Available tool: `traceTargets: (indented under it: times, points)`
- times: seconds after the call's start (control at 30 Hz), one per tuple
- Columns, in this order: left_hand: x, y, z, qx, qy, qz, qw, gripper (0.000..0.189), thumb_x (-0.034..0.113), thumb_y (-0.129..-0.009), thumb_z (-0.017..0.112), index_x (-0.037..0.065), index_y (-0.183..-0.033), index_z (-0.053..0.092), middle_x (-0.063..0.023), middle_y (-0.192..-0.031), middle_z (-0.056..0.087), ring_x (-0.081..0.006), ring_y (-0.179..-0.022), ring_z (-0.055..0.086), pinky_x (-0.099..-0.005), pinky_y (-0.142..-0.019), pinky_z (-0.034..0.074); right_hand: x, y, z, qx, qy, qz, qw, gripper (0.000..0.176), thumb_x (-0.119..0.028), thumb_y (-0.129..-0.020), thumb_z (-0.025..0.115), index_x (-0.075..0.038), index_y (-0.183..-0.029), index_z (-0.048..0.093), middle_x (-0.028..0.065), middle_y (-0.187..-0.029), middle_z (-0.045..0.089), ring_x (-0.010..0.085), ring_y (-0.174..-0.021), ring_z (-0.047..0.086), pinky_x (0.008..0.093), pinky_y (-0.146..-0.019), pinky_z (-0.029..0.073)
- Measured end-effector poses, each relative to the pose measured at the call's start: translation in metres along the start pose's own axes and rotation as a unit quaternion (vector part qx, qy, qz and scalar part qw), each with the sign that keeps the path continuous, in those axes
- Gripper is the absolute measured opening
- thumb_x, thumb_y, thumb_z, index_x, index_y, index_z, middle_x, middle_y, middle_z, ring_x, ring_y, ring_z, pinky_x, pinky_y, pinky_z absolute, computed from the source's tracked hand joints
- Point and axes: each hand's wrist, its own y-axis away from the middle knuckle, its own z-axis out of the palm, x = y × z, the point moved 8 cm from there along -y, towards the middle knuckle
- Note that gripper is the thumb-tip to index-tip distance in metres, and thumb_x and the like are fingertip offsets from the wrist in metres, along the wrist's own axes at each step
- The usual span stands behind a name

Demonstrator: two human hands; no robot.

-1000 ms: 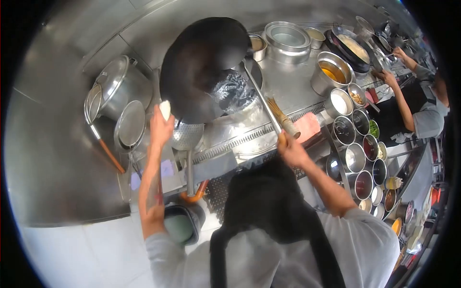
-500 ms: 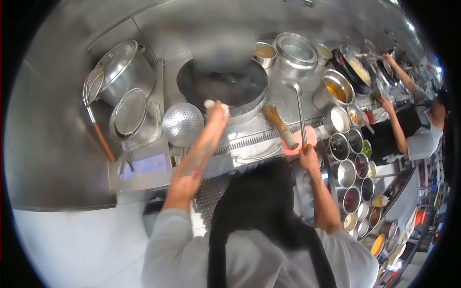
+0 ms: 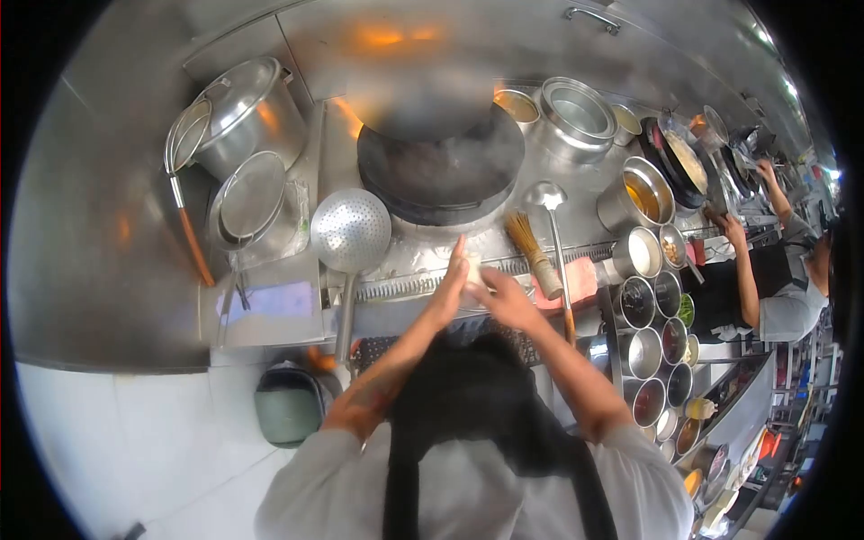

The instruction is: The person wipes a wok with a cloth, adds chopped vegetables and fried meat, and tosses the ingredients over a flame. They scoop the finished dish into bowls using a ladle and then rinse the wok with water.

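Observation:
My left hand (image 3: 447, 292) is in front of the stove, fingers pointing up toward the wok (image 3: 441, 205). A small white cloth (image 3: 473, 266) is pinched between it and my right hand (image 3: 506, 299), whose fingers reach in from the right; exact finger contact is partly blurred. Beyond my hands the black wok sits on the burner, with steam above it. A ladle (image 3: 545, 194) leans beside my right hand, its wooden handle toward me. Between ladle and wok lies a bamboo brush (image 3: 533, 255). Left of my hands rests a perforated strainer (image 3: 351, 230).
A lidded pot (image 3: 252, 112) and a mesh sieve (image 3: 253, 193) stand at left. Several seasoning containers (image 3: 643, 352) line the right side, near a pot of orange liquid (image 3: 636, 196). A co-worker (image 3: 783, 270) works at the far right. A green bin (image 3: 288, 409) stands on the floor.
My left hand has drawn back from the wok's rim with the white cloth. My right hand has let go of the ladle and joined it. Orange flame glow now shows behind the wok.

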Motion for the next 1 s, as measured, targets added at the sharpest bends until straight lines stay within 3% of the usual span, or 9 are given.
traceTargets:
  times: [0.17, 0.33, 0.5, 0.63, 0.73, 0.8, 0.87, 0.93, 1.0]
  points:
    - [0.086, 0.026, -0.033, 0.084, 0.264, 0.064, 0.959, 0.08, 0.056, -0.101, 0.035, -0.001, -0.154, 0.016, -0.0185, -0.155, 0.03, -0.0321, -0.141, 0.035, -0.0441, -0.116, 0.026, -0.047, -0.027, 0.002, -0.092, -0.294, -0.052, 0.95, 0.028, -0.017, -0.096, 0.065, 0.0, -0.117, 0.062, 0.0069, -0.107, 0.07, 0.0128, -0.097, 0.064, 0.0292, -0.087, 0.049]
    - [0.082, 0.051, -0.027, -0.078, 0.592, -0.121, 0.793, 0.094, 0.074, -0.09, 0.042, -0.003, -0.143, 0.039, -0.0237, -0.145, 0.045, -0.0408, -0.134, 0.044, -0.0547, -0.111, 0.035, -0.082, -0.031, -0.024, -0.141, -0.348, -0.045, 0.926, 0.027, -0.012, -0.096, 0.063, 0.001, -0.12, 0.061, 0.0048, -0.11, 0.07, 0.011, -0.101, 0.063, 0.0284, -0.092, 0.049]
    - [0.051, 0.036, -0.045, -0.004, 0.364, -0.084, 0.928, 0.04, 0.01, -0.095, 0.058, -0.001, -0.133, 0.052, -0.0148, -0.127, 0.061, -0.0287, -0.117, 0.061, -0.0419, -0.097, 0.051, -0.053, -0.04, -0.036, -0.118, -0.259, 0.0, 0.959, 0.024, -0.01, -0.095, 0.062, 0.001, -0.117, 0.065, 0.0049, -0.109, 0.07, 0.0114, -0.099, 0.063, 0.0286, -0.091, 0.049]
    - [0.022, 0.024, -0.045, 0.059, 0.392, -0.118, 0.911, 0.035, 0.016, -0.095, 0.06, 0.002, -0.127, 0.056, -0.0127, -0.12, 0.064, -0.0248, -0.106, 0.064, -0.0365, -0.093, 0.052, -0.05, -0.043, -0.01, -0.181, -0.232, -0.024, 0.956, 0.026, -0.012, -0.092, 0.066, -0.001, -0.115, 0.066, 0.0056, -0.105, 0.07, 0.0137, -0.095, 0.064, 0.0287, -0.087, 0.05]
    - [-0.014, 0.007, -0.012, -0.085, 0.583, -0.075, 0.805, 0.032, 0.02, -0.093, 0.065, 0.005, -0.121, 0.059, -0.01, -0.11, 0.065, -0.0199, -0.095, 0.064, -0.0357, -0.084, 0.053, -0.049, -0.041, 0.025, 0.007, -0.029, -0.034, 0.999, 0.034, -0.028, -0.084, 0.072, 0.001, -0.102, 0.07, 0.0204, -0.085, 0.068, 0.0278, -0.074, 0.066, 0.038, -0.072, 0.051]
    - [-0.013, 0.028, -0.02, 0.213, 0.34, -0.08, 0.913, 0.021, 0.02, -0.094, 0.06, 0.004, -0.107, 0.058, -0.0078, -0.107, 0.063, -0.0164, -0.093, 0.062, -0.0349, -0.074, 0.052, -0.032, -0.041, 0.033, 0.003, -0.056, -0.031, 0.998, 0.036, -0.028, -0.087, 0.067, 0.0, -0.109, 0.068, 0.0243, -0.088, 0.068, 0.0355, -0.083, 0.068, 0.0391, -0.079, 0.053]
    - [-0.046, 0.023, -0.023, 0.188, 0.208, -0.093, 0.955, 0.028, 0.028, -0.093, 0.058, 0.004, -0.109, 0.058, -0.0116, -0.103, 0.064, -0.0194, -0.09, 0.063, -0.0367, -0.073, 0.053, -0.015, -0.018, 0.02, -0.123, -0.274, 0.008, 0.954, 0.037, -0.027, -0.09, 0.064, 0.0, -0.115, 0.066, 0.0228, -0.097, 0.069, 0.0367, -0.093, 0.068, 0.0388, -0.083, 0.053]
    - [-0.059, 0.022, -0.03, 0.179, 0.076, -0.107, 0.975, 0.035, 0.035, -0.092, 0.055, 0.005, -0.11, 0.058, -0.0154, -0.1, 0.065, -0.0224, -0.087, 0.064, -0.0384, -0.073, 0.053, 0.099, -0.031, -0.039, 0.025, 0.011, 0.027, 0.999, 0.037, -0.025, -0.092, 0.061, -0.003, -0.122, 0.063, 0.019, -0.108, 0.069, 0.0387, -0.098, 0.066, 0.0404, -0.087, 0.053]
    - [-0.076, -0.006, -0.019, 0.185, 0.491, -0.26, 0.81, 0.045, 0.041, -0.086, 0.054, 0.002, -0.108, 0.058, -0.0196, -0.101, 0.064, -0.0299, -0.085, 0.063, -0.0436, -0.073, 0.052, 0.175, -0.028, -0.081, 0.016, 0.406, 0.087, 0.91, 0.048, -0.029, -0.091, 0.059, -0.002, -0.13, 0.054, 0.0201, -0.111, 0.067, 0.0437, -0.1, 0.064, 0.0475, -0.087, 0.052]
